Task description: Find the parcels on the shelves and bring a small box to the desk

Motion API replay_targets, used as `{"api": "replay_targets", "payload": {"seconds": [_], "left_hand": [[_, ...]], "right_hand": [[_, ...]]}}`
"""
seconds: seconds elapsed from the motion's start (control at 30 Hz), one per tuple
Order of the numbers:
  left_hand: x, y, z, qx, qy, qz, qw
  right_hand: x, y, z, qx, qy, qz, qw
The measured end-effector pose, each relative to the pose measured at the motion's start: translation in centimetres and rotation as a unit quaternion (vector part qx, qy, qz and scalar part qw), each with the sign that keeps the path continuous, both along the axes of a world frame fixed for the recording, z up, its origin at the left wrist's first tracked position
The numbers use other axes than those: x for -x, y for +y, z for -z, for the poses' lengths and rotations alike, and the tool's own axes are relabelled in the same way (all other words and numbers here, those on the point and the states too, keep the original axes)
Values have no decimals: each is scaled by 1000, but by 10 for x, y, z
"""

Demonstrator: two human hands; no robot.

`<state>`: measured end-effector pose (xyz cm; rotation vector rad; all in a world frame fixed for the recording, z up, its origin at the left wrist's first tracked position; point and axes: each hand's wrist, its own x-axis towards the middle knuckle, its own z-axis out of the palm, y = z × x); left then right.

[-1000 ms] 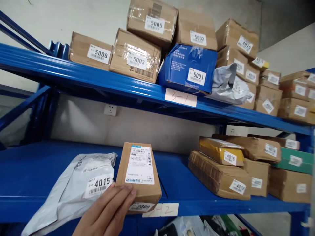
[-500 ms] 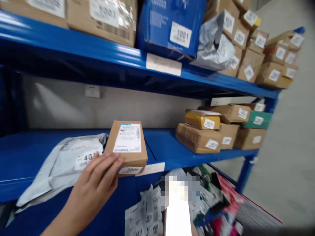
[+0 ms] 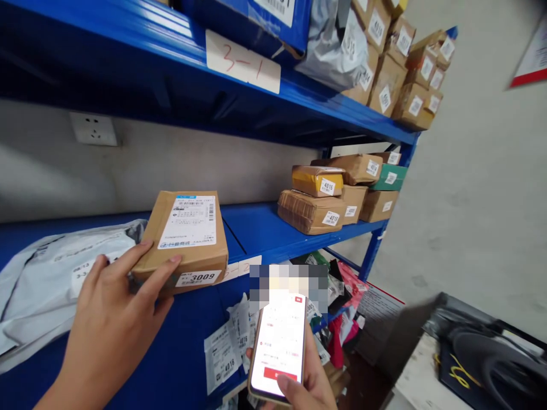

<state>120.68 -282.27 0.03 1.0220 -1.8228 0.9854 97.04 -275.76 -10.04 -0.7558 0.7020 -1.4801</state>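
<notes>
My left hand (image 3: 113, 304) rests at the near left corner of a brown cardboard box (image 3: 183, 228) marked 3009, its fingers spread and touching the top edge. A white shipping label faces up on the box. Left of it, partly behind my fingers, lies a white plastic mailer bag (image 3: 64, 265). My right hand (image 3: 314, 370) is wrapped around a smartphone (image 3: 277, 341) with a lit screen, its thumb over a red button low on the display. The phone's top end is pixelated.
Several cardboard parcels (image 3: 310, 213) sit at the shelf's right end. The upper blue shelf (image 3: 141, 45) overhangs, loaded with boxes. Below are more bagged parcels (image 3: 222, 353). A cluttered surface (image 3: 421, 370) with a black object stands at lower right, beside a grey wall (image 3: 470, 188).
The view has swung right and downward, so the shelves shift left and up. My left hand's fingers have spread on the box. The phone's screen content now shows, with my right thumb over it.
</notes>
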Motion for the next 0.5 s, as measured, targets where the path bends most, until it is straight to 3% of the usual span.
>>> {"api": "replay_targets", "payload": {"seconds": [0.5], "left_hand": [[-10,-7,9,45,-1,21,999]], "right_hand": [[-10,-8,1,23,-8,41,999]]}}
